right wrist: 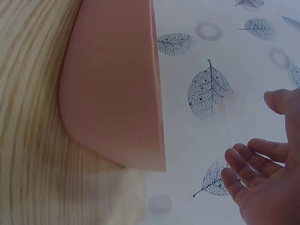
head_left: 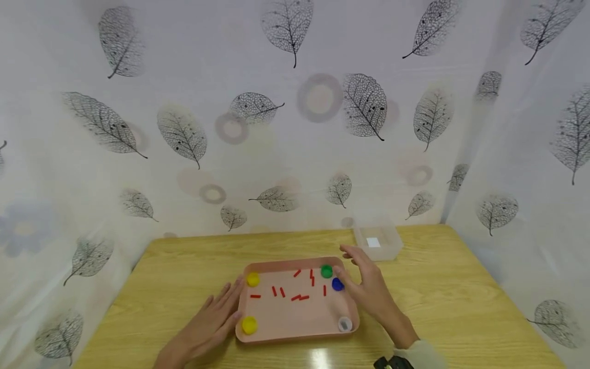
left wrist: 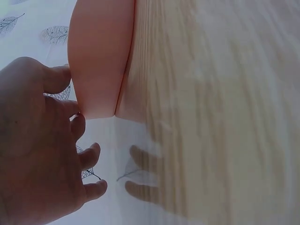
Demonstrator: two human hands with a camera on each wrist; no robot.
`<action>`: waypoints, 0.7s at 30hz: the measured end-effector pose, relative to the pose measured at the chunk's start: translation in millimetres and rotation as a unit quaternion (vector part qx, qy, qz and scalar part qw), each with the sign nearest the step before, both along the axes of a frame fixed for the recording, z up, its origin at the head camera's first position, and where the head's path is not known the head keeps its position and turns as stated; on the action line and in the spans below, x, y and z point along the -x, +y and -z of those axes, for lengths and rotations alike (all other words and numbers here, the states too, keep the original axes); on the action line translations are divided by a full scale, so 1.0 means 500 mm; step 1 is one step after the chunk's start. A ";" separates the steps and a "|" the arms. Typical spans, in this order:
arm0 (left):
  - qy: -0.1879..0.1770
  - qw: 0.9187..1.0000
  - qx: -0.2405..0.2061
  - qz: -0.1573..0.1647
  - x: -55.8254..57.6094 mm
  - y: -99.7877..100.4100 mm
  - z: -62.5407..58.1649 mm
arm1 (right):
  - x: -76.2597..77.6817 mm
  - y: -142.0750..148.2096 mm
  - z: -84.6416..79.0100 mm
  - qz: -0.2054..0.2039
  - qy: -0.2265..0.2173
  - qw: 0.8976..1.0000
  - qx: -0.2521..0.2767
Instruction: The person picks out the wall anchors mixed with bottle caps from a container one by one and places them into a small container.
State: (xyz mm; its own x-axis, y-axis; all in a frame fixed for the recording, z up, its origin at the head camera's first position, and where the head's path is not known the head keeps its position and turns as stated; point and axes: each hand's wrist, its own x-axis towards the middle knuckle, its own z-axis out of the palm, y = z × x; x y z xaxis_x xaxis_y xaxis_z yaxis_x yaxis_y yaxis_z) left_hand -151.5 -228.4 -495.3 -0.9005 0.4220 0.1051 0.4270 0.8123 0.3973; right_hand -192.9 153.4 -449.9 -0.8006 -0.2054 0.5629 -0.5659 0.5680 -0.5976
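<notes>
A shallow pink tray [head_left: 290,316] sits on the wooden table, holding several short red sticks [head_left: 282,292] scattered across its floor. Two yellow round pieces [head_left: 249,325] lie along its left side. At the right are a green round piece [head_left: 327,271], a blue one [head_left: 338,285] partly behind the thumb, and a whitish clear one [head_left: 344,324] in the near corner. My left hand [head_left: 207,328] touches the tray's left wall, fingers extended; the left wrist view shows fingertips at that wall. Over the tray's right edge, my right hand [head_left: 374,294] holds nothing, thumb and fingers spread apart.
Behind the right hand, a clear plastic box [head_left: 387,251] with a white label [head_left: 373,242] stands near the table's back edge. A leaf-patterned curtain [head_left: 286,154] hangs around the wooden table [head_left: 184,266]. A dark band [head_left: 393,363] circles the right wrist.
</notes>
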 end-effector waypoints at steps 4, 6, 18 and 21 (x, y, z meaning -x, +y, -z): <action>-0.016 1.000 -0.008 -0.001 0.006 0.009 0.002 | 0.004 -0.024 0.001 -0.009 0.000 1.000 0.017; -0.027 1.000 -0.012 -0.003 0.009 0.013 0.003 | 0.005 -0.036 0.005 -0.018 0.005 1.000 0.021; -0.066 0.997 -0.034 -0.019 0.011 0.023 0.008 | -0.006 -0.078 0.048 -0.031 -0.089 0.989 0.114; -0.067 0.997 -0.033 -0.020 0.015 0.024 0.004 | -0.005 -0.080 0.055 -0.028 -0.105 0.985 0.133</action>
State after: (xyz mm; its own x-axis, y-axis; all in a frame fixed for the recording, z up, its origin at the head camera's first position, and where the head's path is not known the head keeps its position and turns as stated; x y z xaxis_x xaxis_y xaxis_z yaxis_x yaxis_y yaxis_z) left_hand -159.1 -216.1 -497.3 -0.9245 0.3811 0.0091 0.3339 0.7981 0.5016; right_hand -190.6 113.7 -477.5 -0.8969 -0.1190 0.4259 -0.4395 0.3467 -0.8287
